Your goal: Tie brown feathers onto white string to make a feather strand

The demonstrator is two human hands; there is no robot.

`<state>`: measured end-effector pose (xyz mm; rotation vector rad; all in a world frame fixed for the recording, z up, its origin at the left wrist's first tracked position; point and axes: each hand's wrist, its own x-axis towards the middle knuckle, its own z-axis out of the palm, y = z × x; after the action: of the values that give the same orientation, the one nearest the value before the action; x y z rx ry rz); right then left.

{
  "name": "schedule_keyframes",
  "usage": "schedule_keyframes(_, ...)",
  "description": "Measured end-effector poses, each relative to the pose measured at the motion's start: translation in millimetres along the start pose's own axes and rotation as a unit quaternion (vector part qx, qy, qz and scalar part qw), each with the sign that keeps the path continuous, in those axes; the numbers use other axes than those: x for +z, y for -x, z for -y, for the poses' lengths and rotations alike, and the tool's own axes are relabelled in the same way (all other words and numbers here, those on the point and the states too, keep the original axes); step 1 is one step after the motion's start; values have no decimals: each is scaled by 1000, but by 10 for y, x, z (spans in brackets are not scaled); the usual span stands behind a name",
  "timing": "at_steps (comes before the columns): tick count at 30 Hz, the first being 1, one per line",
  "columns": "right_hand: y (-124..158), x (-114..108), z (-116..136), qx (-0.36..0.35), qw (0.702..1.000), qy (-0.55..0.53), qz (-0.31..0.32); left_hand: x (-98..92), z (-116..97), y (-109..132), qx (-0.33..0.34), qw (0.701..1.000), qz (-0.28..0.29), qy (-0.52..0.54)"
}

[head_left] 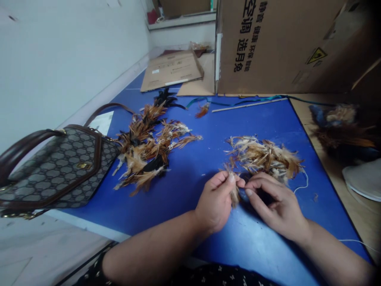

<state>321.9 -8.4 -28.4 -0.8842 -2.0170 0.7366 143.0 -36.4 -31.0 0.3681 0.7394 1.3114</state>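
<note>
My left hand (216,200) is closed in a pinch on a small tuft of brown feathers (234,193) just above the blue table top (190,178). My right hand (274,200) meets it from the right, its fingertips pressed to the same tuft. Right behind both hands lies a loose heap of pale brown feathers (264,157). A thin white string (302,184) curls out from that heap beside my right hand. A bigger heap of brown, orange and black feathers (149,149) lies further left.
A patterned brown handbag (56,171) sits at the table's left edge. A large cardboard box (285,43) stands at the back, with flattened cardboard (171,69) to its left. More feathers (342,129) and a white object (363,178) lie at the right.
</note>
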Motion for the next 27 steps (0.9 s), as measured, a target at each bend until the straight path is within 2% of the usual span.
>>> schedule_keyframes(5,49,-65,-84,78,996,-25,-30,-63,34,9,-27,998,19,-60)
schedule_keyframes(9,39,-58,-104,113,991,-71,-16,-104,81,19,-50,992,43,-105)
schedule_keyframes(14,-7,-50,-26,120,984,-122,56,-114,105,20,-62,987,49,-142)
schedule_keyframes(17,11,-43,-27,117,988,-89,44,-103,94,22,-60,988,45,-138)
schedule_keyframes(23,60,-24,-65,70,997,-31,21,-94,111,5,-55,992,18,-112)
schedule_keyframes(27,53,-20,-67,55,998,-16,11,-100,113,13,-59,988,16,-143)
